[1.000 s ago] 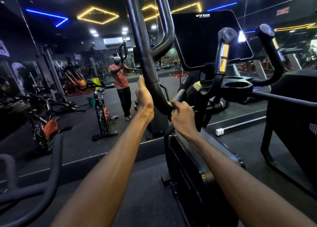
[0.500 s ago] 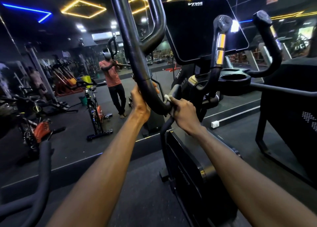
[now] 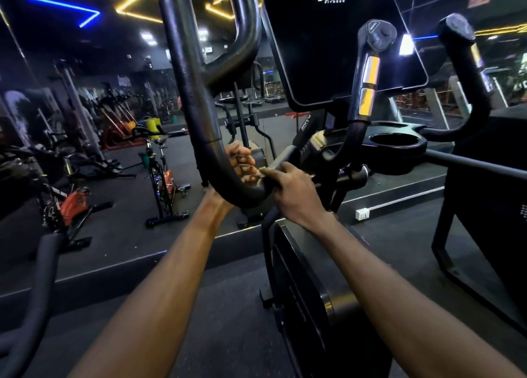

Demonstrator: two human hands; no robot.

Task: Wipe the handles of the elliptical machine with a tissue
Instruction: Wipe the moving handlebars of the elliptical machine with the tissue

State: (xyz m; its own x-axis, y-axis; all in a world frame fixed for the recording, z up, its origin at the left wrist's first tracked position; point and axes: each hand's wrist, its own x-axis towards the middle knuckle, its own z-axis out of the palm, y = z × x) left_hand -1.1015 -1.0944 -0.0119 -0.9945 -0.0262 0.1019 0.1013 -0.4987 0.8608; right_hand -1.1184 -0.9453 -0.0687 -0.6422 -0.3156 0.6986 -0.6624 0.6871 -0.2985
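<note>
We stand at an elliptical machine (image 3: 328, 306) in a dim gym, both bare arms stretched toward its long black handle (image 3: 188, 92), which sweeps down from the top edge and hooks to the right at its lowest bend. Our left hand (image 3: 242, 166) reaches round the far side of that bend, its fingers (image 3: 245, 160) curled back toward us over the tube and clasping it. Our right hand (image 3: 296, 189) closes on the tube just to the right of the bend, knuckles up, so the two hands sit side by side and almost touch. We cannot make out the tissue in either hand; only a pale sliver shows at the right thumb (image 3: 271, 172), too small to name. Above the hands rises the dark console screen (image 3: 336, 49), marked with a white logo. To its right stand two short upright grips, the nearer grip (image 3: 368, 86) banded with yellow plates, the farther grip (image 3: 467, 72) curving up from the cup holder (image 3: 396, 143). On the left, a wall mirror (image 3: 85, 92) shows rows of exercise bikes, among them one with an orange wheel cover (image 3: 72, 206), under blue and yellow ceiling light strips. A small white box (image 3: 362, 213) lies on the dark floor by the mirror's base.
</note>
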